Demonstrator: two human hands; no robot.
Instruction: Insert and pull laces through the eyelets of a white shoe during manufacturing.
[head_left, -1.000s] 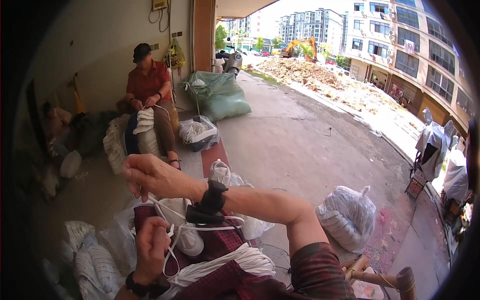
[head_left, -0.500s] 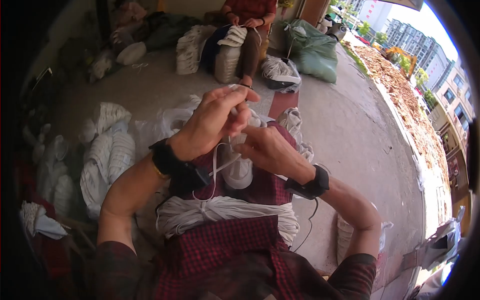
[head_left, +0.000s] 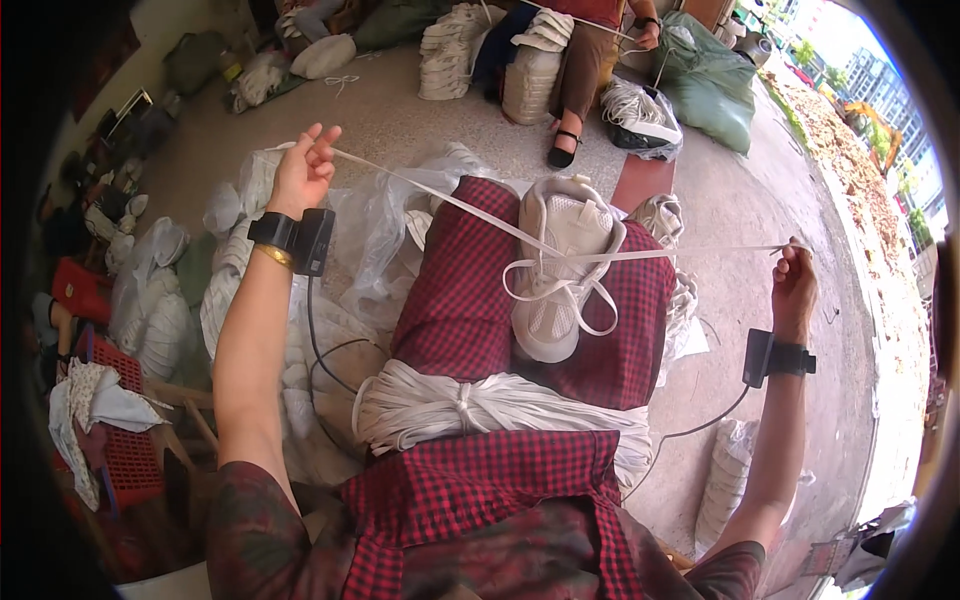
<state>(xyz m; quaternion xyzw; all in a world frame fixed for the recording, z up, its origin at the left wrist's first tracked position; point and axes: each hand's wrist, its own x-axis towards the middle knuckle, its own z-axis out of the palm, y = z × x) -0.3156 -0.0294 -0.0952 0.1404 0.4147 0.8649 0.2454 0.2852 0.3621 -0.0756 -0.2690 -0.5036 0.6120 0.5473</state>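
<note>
A white sneaker [head_left: 548, 335] rests between my knees on the red-and-black checked cloth [head_left: 455, 290], its toe toward me. A flat white shoelace [head_left: 430, 190] runs from it, pulled taut to both sides, with loose loops hanging over the toe. My left hand [head_left: 303, 175], raised at the far left, is closed on one end of the lace. Out to the right, my right hand [head_left: 793, 290] pinches the other end. Across my lap lies a tied bundle of white laces [head_left: 500, 400].
Stacks of white shoe pieces [head_left: 235, 300] and clear plastic bags [head_left: 385, 270] lie left of my legs. A red crate [head_left: 130, 455] stands farther left. Opposite sits a co-worker [head_left: 590, 60] handling a lace, near a green sack [head_left: 700, 85]. Another shoe stack [head_left: 725, 480] stands at lower right.
My hands were close together over the shoe; now they are spread wide, drawing the lace out to left and right. The co-worker's hands have also moved apart. My view has shifted.
</note>
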